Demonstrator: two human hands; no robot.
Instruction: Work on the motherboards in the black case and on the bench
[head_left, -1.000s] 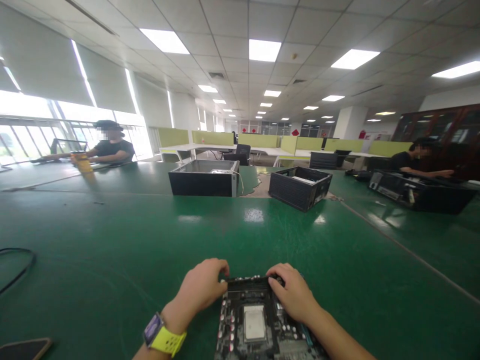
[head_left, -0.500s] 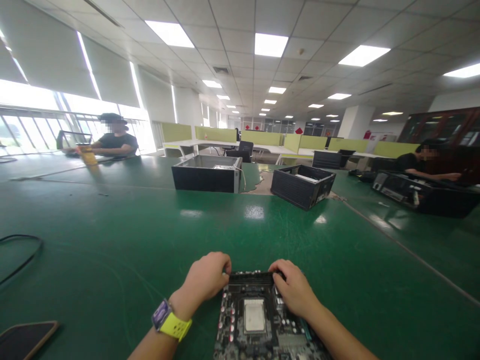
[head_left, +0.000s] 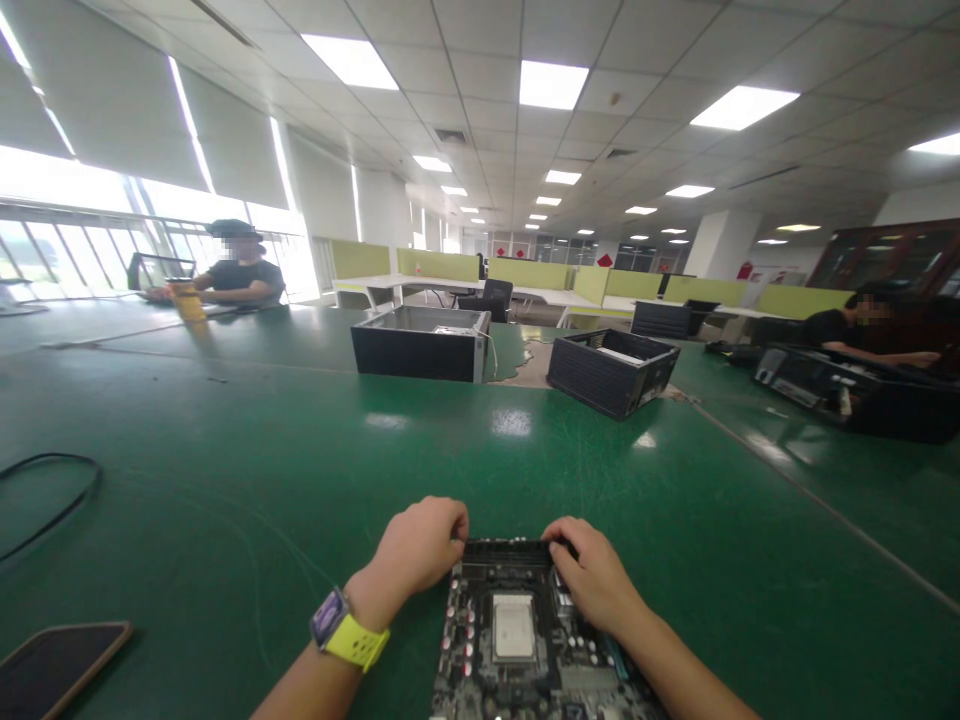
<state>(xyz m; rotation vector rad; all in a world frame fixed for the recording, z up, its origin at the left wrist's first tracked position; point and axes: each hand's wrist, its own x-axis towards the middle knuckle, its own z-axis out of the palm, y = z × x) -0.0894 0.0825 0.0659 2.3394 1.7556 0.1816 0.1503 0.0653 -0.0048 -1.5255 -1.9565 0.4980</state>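
A black motherboard (head_left: pixel 517 650) with a silver processor in its middle lies flat on the green table (head_left: pixel 225 480) at the bottom centre. My left hand (head_left: pixel 416 552), with a yellow-strapped watch on its wrist, curls its fingers over the board's far left corner. My right hand (head_left: pixel 592 575) does the same at the far right corner, fingers bent onto the board's far edge. Both hands grip the board.
A phone (head_left: pixel 56 668) lies face up at the bottom left and a black cable (head_left: pixel 52 500) loops at the left edge. Two open black computer cases (head_left: pixel 420 345) (head_left: pixel 611 372) stand farther back. Other people sit at the far left (head_left: pixel 240 270) and far right (head_left: pixel 862 325).
The view has drifted slightly, shifting things right and the phone up in frame. My hands keep the same hold on the motherboard's far corners.
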